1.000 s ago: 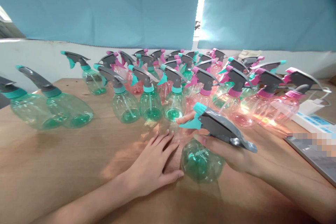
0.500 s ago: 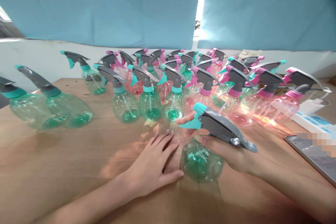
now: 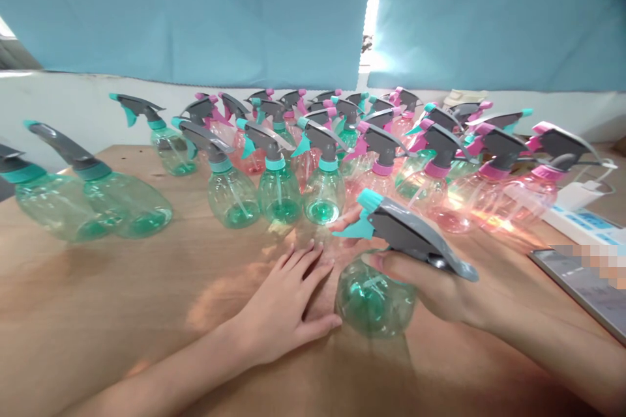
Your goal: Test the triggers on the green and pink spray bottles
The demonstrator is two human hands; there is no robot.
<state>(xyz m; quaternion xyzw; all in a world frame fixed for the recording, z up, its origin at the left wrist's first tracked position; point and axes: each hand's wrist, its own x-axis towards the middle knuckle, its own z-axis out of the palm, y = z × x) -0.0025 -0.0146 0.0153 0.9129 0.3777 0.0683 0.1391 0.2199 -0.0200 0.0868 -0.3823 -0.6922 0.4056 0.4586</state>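
My right hand [image 3: 425, 280] is wrapped round the neck of a green spray bottle [image 3: 374, 303] with a grey head and a turquoise nozzle and trigger. The bottle is tilted, its nozzle pointing left, and part of its neck is hidden by my fingers. To its left, my left hand [image 3: 288, 303] lies flat on the wooden table [image 3: 161, 319] with fingers spread, the thumb close to the bottle's base. Just beyond my fingertips stand several green spray bottles, the closest being a clear green one [image 3: 324, 195] with a turquoise collar.
Rows of green and pink spray bottles fill the back; a pink one [image 3: 450, 199] stands right of centre. Two green bottles [image 3: 130, 205] stand at the left. At the right are a power strip [image 3: 581, 225] and a phone [image 3: 572, 280]. Blue curtains [image 3: 195, 19] hang behind.
Almost nothing differs. The view has shifted very slightly; both hands and the held spray bottle keep their places.
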